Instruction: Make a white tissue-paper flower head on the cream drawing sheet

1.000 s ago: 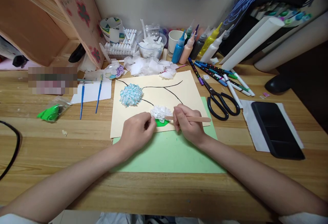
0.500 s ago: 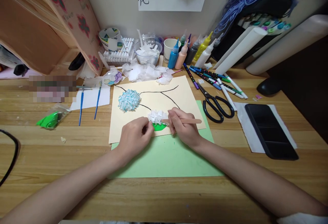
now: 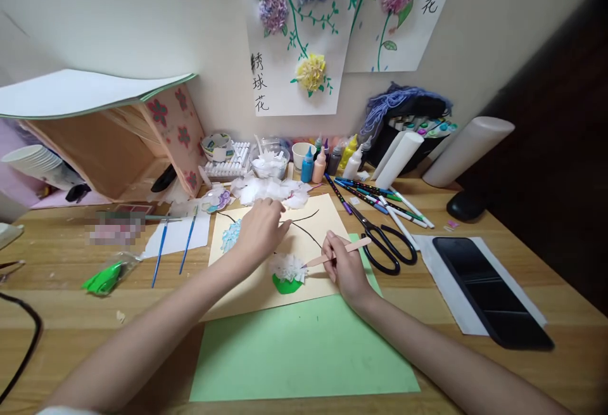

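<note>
My right hand (image 3: 344, 266) is closed round a wooden craft stick (image 3: 339, 252), whose tip is at the edge of a white ruffled paper flower (image 3: 287, 268). Under the flower a green patch (image 3: 286, 284) shows on the cream paper (image 3: 237, 298). My left hand (image 3: 265, 228) reaches over the upper part of that paper, near a heap of white tissue paper pieces (image 3: 256, 192). Its thumb stands apart from the fingers, which point down and are partly hidden; nothing shows in them. A blue and white paper flower (image 3: 231, 237) is partly covered by this hand.
Beneath the cream paper lies a green sheet (image 3: 304, 358). Black-handled scissors (image 3: 384, 244), markers (image 3: 375, 194) and a black phone-like slab (image 3: 489, 291) are to the right. Paint bottles (image 3: 319, 166) stand behind. Paintbrushes (image 3: 160, 253) and a green bag (image 3: 105, 277) lie left.
My left hand has left the white flower and moved up towards the tissue heap. My right hand, still with the stick, has shifted slightly right. The view has tilted up, showing more wall.
</note>
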Motion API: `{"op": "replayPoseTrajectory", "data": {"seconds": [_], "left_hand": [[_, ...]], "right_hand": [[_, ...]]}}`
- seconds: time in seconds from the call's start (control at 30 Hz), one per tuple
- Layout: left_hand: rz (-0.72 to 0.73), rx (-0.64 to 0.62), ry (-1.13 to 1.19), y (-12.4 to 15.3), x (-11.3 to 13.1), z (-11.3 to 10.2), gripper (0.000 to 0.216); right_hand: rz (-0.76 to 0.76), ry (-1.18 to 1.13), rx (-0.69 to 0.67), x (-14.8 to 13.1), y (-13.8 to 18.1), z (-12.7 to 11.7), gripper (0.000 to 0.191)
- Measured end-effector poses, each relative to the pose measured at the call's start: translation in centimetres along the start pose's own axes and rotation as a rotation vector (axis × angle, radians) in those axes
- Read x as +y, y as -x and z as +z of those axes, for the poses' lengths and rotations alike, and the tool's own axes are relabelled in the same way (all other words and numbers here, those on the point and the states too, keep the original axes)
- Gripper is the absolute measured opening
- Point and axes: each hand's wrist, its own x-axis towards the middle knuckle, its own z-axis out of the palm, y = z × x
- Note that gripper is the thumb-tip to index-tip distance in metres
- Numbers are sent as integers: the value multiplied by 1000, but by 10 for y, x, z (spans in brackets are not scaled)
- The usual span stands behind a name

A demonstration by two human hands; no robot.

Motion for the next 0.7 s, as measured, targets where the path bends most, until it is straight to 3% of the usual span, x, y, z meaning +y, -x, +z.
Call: {"op": "replayPoseTrajectory", "data": {"seconds": [0.13, 0.3, 0.47, 0.7], "left_hand": [[-51, -1, -60, -45, 6, 27, 28], [-178, 14, 1, -65, 7, 45, 21], [-172, 75, 127, -67, 1, 45, 20], [-114, 194, 241, -53, -9, 27, 14]], "right_hand": [[-22, 16, -15, 0, 3, 1, 44], [-33, 21, -23, -1, 4, 1, 44], [-31, 18, -19, -4, 5, 2, 43], [-48, 5, -4, -4, 5, 1, 43]]}}
